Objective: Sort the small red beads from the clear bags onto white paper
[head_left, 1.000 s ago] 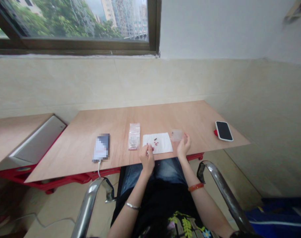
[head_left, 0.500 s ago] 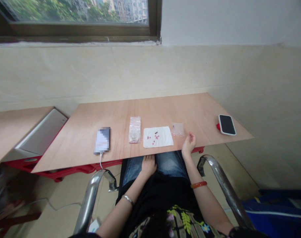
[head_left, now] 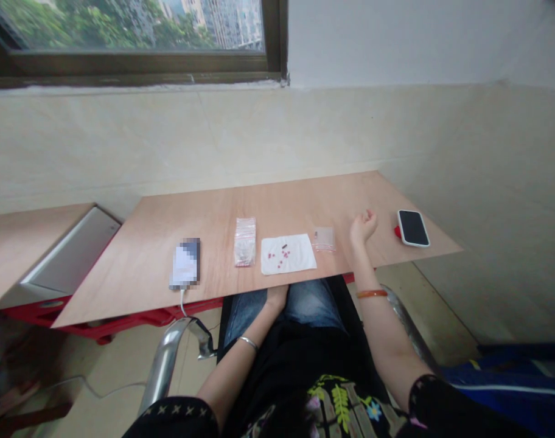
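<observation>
While the right hand (head_left: pixel 363 226) rests on the wooden table (head_left: pixel 305 201) with its fingers curled and nothing in it, the left hand (head_left: pixel 276 296) sits on the lap, mostly hidden under the table edge, so its grip cannot be told. Between the right hand and the white paper (head_left: pixel 288 253) with little red beads (head_left: pixel 277 255) lies a small clear bag (head_left: pixel 325 238). A phone (head_left: pixel 412 227) lies to the right.

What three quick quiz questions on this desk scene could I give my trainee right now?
1. True or false: the right hand holds the phone.
2. What lies on the white paper?
A. small red pieces
B. coins
C. keys
3. Where is the left hand?

Key:
1. False; it is loosely curled over the table, left of the phone, holding nothing visible.
2. A
3. At the table's near edge, over the lap, partly hidden.
</observation>
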Demonstrator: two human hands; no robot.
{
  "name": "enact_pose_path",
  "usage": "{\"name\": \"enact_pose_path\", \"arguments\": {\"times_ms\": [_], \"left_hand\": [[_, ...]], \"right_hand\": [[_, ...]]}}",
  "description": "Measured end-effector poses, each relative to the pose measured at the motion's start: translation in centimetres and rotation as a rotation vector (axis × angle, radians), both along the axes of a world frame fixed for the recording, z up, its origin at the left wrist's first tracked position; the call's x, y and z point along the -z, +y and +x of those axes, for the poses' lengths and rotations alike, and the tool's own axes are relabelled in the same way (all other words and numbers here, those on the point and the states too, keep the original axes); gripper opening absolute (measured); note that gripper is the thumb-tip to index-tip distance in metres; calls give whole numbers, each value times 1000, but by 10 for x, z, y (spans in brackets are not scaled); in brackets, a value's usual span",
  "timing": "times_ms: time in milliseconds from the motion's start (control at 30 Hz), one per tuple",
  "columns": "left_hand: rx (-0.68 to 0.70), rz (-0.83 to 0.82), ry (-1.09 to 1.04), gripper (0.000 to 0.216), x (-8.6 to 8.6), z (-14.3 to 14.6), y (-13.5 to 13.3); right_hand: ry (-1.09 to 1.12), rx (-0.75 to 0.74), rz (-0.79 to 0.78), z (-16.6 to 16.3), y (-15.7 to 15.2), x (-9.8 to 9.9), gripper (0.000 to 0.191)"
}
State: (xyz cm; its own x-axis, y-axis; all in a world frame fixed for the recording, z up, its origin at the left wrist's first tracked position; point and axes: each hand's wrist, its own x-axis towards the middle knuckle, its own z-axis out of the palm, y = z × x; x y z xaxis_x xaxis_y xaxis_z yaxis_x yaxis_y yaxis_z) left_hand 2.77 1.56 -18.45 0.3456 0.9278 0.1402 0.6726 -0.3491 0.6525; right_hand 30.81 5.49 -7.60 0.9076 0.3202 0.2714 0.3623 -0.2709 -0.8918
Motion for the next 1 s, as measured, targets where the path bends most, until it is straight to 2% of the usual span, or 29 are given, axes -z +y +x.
{"name": "enact_pose_path", "arguments": {"times_ms": [100, 200, 333, 433, 533, 667, 867, 1000], "left_hand": [[46, -50, 197, 45, -7, -5, -12], [260, -113, 368, 35, -19, -13, -30], [398, -103, 332, 22, -50, -18, -42], [438, -9, 182, 20, -78, -18, -33], [322, 147, 37, 20, -95, -20, -13], [130, 309, 41, 21, -95, -30, 15], [61, 355, 123, 22, -80, -45, 32], [11, 356, 155, 24, -71, -55, 38]], "right_hand": [[-34, 4, -245, 31, 15, -17, 49], [-28, 6, -346, 58, 9, -18, 55], [-215, 38, -577, 103, -26, 12, 68], [-341, -24, -699, 141, -56, 42, 71], [-325, -56, -779, 169, -78, 61, 79], [-352, -40, -800, 179, -86, 67, 82], [-362, 28, -647, 180, -91, 71, 94], [-367, -31, -599, 187, -101, 70, 97]]}}
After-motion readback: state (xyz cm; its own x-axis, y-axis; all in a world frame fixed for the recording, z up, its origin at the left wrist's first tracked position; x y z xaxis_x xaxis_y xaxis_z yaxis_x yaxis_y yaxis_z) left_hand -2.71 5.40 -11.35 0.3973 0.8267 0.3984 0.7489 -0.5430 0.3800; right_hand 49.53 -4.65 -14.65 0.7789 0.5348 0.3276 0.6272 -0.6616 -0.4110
